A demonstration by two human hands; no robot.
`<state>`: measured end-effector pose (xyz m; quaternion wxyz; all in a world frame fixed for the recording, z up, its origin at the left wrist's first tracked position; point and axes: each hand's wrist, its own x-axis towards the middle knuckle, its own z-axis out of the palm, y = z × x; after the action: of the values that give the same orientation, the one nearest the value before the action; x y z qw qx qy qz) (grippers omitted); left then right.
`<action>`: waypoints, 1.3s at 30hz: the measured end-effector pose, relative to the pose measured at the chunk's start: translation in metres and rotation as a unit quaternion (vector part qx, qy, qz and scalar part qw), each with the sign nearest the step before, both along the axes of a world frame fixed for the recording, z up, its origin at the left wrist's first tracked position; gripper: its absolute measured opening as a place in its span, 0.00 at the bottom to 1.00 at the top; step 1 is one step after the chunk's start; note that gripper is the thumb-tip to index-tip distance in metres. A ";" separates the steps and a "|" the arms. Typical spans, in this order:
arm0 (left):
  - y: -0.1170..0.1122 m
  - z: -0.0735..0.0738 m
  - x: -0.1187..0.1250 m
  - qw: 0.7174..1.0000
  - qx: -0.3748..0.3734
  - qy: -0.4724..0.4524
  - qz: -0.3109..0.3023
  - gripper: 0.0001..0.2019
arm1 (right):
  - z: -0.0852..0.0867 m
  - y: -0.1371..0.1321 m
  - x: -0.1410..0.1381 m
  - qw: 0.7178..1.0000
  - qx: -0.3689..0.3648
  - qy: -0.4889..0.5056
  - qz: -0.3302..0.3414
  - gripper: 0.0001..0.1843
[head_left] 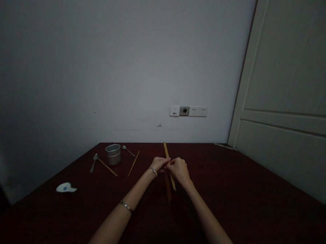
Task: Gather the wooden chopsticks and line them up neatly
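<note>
Both hands meet near the middle of the dark red table, pinching a pair of light wooden chopsticks (pixel 166 150) tilted up above it. My left hand (pixel 160 163), with a bracelet at the wrist, closes on them from the left. From the right, my right hand (pixel 179 168) has its fingers closed on the same chopsticks. Their lower ends point toward me, and darker stick shapes beneath look like their reflection, though I cannot be sure. The fingertips partly hide the sticks' middle. Left of my hands, a single chopstick (pixel 134 163) lies on the table.
A silver metal cup (pixel 113 155) stands at the back left of the table (pixel 230 198). Around it lie a metal spoon (pixel 128 150), another metal spoon (pixel 94 162) and another chopstick (pixel 107 167). A white ceramic spoon (pixel 66 187) lies nearer the left edge. Wall sockets (pixel 198 111) are behind.
</note>
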<state>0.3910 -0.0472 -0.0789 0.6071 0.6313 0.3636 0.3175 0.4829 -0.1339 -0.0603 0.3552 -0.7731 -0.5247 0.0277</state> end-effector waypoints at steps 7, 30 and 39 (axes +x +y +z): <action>0.022 -0.006 -0.012 0.997 -0.034 0.019 0.070 0.18 | -0.020 0.004 0.020 0.997 -0.067 -0.015 -0.030 0.11; 0.032 -0.014 -0.024 0.991 -0.119 0.029 0.050 0.16 | -0.021 -0.009 -0.005 0.983 -0.164 -0.081 -0.026 0.13; 0.036 -0.019 -0.024 0.991 -0.115 0.060 0.036 0.17 | -0.026 -0.011 -0.004 0.986 -0.144 -0.082 -0.015 0.12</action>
<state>0.3669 -0.0114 -0.0974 0.6409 0.5616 0.4559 0.2568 0.4792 -0.1448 -0.0864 0.1964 -0.8236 -0.5310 0.0345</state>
